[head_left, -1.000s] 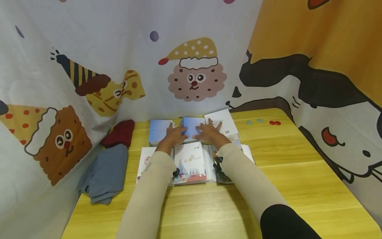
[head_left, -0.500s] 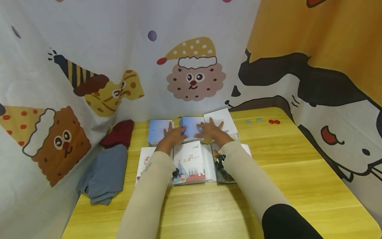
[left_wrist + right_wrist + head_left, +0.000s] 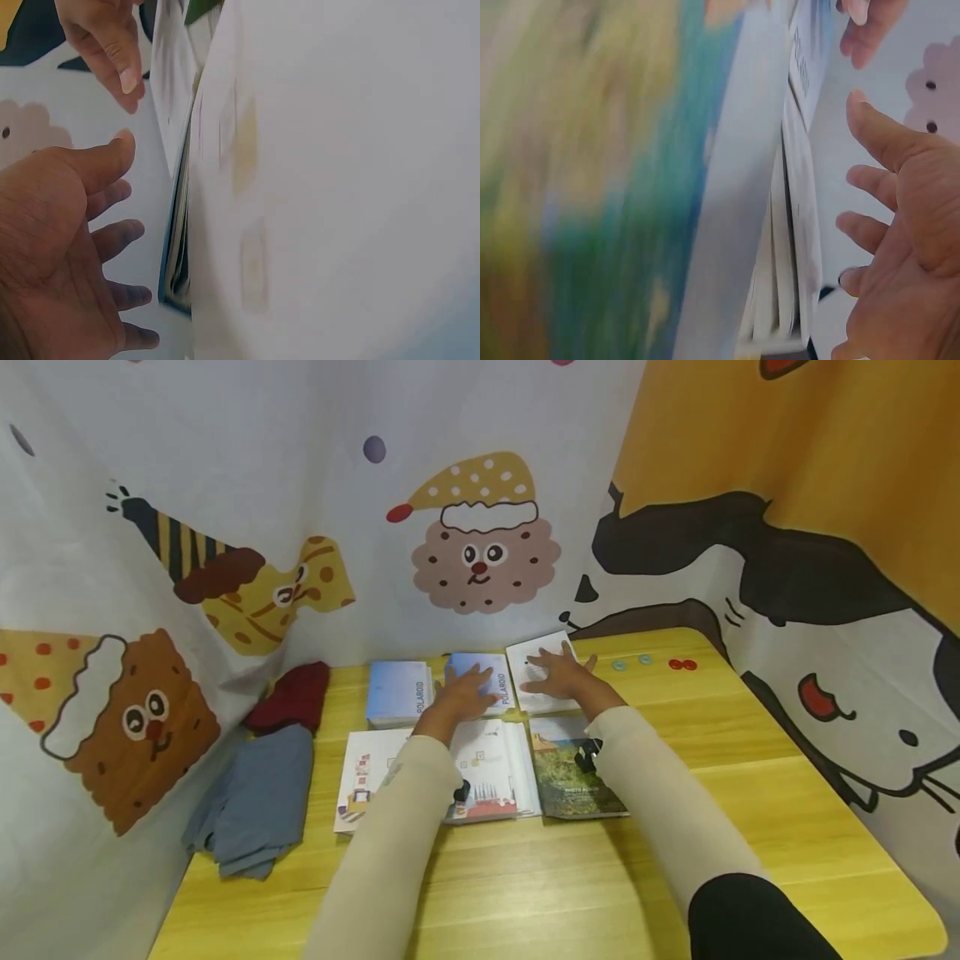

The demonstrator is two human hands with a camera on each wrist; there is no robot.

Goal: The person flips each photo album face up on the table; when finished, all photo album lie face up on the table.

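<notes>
My left hand lies over the middle blue album, fingers spread. My right hand is spread over a white book beside it. In the left wrist view, the fingers of my left hand are extended and hold nothing. The right wrist view has my right hand with fingers apart beside the book edges. Another blue album, lettered POLAROID, sits at the left of the back row. In front are two white illustrated albums, one left and one central, and a green photo album.
A folded grey cloth and a dark red cloth lie on the left of the wooden table. Small red discs and pale blue discs lie at the back right. A patterned curtain hangs behind the table.
Both hands have shifted right: the left from between the two blue albums onto the middle one, the right from the middle album's edge onto the white book. The head view has turned slightly right.
</notes>
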